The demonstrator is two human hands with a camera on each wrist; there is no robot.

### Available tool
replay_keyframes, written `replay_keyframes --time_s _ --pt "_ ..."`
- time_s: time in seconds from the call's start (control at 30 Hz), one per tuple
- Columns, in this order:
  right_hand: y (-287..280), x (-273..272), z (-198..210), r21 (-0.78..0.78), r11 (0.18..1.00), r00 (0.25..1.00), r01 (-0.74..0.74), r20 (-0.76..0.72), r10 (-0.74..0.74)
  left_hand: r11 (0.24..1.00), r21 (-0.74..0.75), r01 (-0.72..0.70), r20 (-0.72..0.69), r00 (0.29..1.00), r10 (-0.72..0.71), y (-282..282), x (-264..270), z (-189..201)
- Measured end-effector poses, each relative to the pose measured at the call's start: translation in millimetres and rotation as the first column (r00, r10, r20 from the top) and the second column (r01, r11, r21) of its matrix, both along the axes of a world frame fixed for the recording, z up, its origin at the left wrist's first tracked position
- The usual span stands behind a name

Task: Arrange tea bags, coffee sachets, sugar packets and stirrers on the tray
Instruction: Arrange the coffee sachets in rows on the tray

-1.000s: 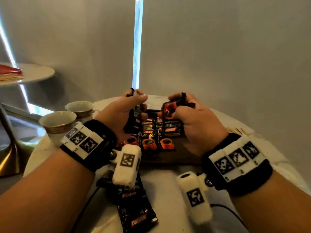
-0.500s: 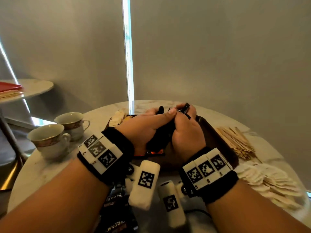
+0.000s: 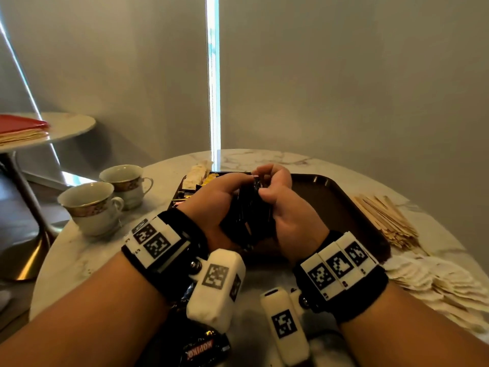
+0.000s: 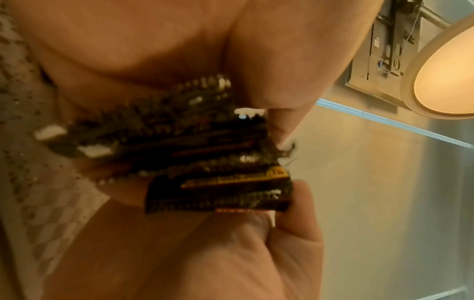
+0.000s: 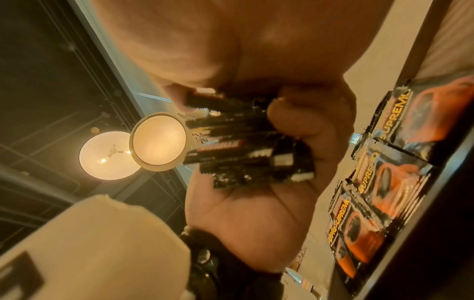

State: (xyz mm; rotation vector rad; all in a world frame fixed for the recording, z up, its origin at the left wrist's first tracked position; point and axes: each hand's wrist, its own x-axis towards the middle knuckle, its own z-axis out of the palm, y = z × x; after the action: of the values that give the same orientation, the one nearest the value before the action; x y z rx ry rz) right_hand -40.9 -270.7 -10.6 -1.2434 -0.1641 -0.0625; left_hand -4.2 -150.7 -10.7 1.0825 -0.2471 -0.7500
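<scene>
Both hands hold one stack of black coffee sachets (image 3: pixel 246 215) on edge above the dark brown tray (image 3: pixel 330 197). My left hand (image 3: pixel 238 181) grips the stack's left side and my right hand (image 3: pixel 267 178) grips its right side, fingers curled over the top. The wrist views show the sachets' edges bunched between fingers (image 4: pixel 205 152) (image 5: pixel 243 146). Rows of sachets with orange cups (image 5: pixel 384 182) lie on the tray under the hands. Wooden stirrers (image 3: pixel 389 221) and pale flat packets (image 3: pixel 436 282) lie on the table right of the tray.
Two teacups (image 3: pixel 92 205) (image 3: pixel 127 181) stand at the table's left. Pale and yellow packets (image 3: pixel 197 174) sit at the tray's far left corner. More dark sachets (image 3: pixel 201 350) lie on the marble table near its front edge. A side table with red plates (image 3: pixel 23 128) stands at the far left.
The hands were apart over the rows, each holding sachets; they have come together and now clasp a single stack. The head view has tilted, showing more of the table's right side.
</scene>
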Motion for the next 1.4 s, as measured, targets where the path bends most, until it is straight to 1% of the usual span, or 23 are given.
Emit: replay_keyframes --time_s 0.1,0.17,0.23,0.27,0.3,0.37,0.43,0.5,0.63,0.83,0.93,1.07,1.13,1.2,1.27,1.33,1.4 --pt "-4 5 -3 -0.234 0.972 0.999 0.037 0.038 -0.029 1.0 0.003 -0.007 0.002 1.0 0.007 1 0 1" --pt "-9 8 -9 -0.271 0.962 0.995 0.04 0.1 -0.013 1.0 0.024 0.013 0.01 1.0 -0.013 3 1 2" --pt "-17 8 -15 -0.285 0.958 0.984 -0.009 0.166 0.059 0.998 0.056 0.037 0.021 0.999 -0.038 7 3 3" --pt "-21 6 -17 -0.332 0.943 0.981 -0.019 0.176 0.082 0.997 0.066 0.043 0.027 0.999 -0.045 8 4 4" --pt "-23 5 -17 -0.392 0.919 0.98 -0.025 0.17 0.1 0.997 0.067 0.044 0.03 0.998 -0.046 9 5 4" --pt "-26 6 -16 -0.486 0.873 0.988 -0.047 0.108 0.113 0.998 0.042 0.048 0.043 0.998 -0.05 11 7 5" --pt "-27 5 -16 -0.526 0.845 0.988 -0.095 0.051 0.142 0.999 0.049 0.011 0.056 0.998 -0.013 9 7 5" --pt "-27 4 -18 -0.521 0.848 0.988 -0.091 0.058 0.142 0.998 0.053 -0.026 0.045 0.999 0.023 8 7 3" --pt "-26 3 -21 -0.451 0.891 0.99 -0.051 0.092 0.104 0.999 0.032 -0.035 -0.008 0.999 0.036 6 7 1" --pt "-26 3 -19 -0.492 0.867 0.989 -0.085 0.066 0.134 0.994 0.094 -0.053 0.009 0.999 0.053 6 7 1" --pt "-24 2 -19 -0.471 0.882 0.993 -0.027 0.09 0.078 0.997 0.059 -0.043 -0.012 0.999 0.043 3 7 0" --pt "-25 2 -19 -0.375 0.927 0.992 0.009 0.116 0.037 1.0 0.021 -0.004 -0.035 0.999 0.005 4 7 -2" --pt "-25 2 -17 -0.405 0.913 0.99 0.035 0.138 0.023 0.999 0.04 0.022 -0.008 1.0 -0.021 7 7 -2" --pt "-27 2 -17 -0.459 0.888 0.987 0.017 0.151 0.059 0.998 0.05 0.038 0.019 0.999 -0.039 10 8 -2" --pt "-28 -1 -15 -0.463 0.885 0.987 -0.045 0.118 0.111 0.999 0.036 0.037 0.025 0.999 -0.038 12 8 -1" --pt "-27 -2 -14 -0.436 0.898 0.988 -0.064 0.101 0.119 1.0 0.02 0.017 0.025 1.0 -0.018 13 11 -1" --pt "-25 3 -10 -0.375 0.926 0.991 -0.045 0.099 0.088 1.0 0.02 -0.011 0.026 1.0 0.01 14 13 0"
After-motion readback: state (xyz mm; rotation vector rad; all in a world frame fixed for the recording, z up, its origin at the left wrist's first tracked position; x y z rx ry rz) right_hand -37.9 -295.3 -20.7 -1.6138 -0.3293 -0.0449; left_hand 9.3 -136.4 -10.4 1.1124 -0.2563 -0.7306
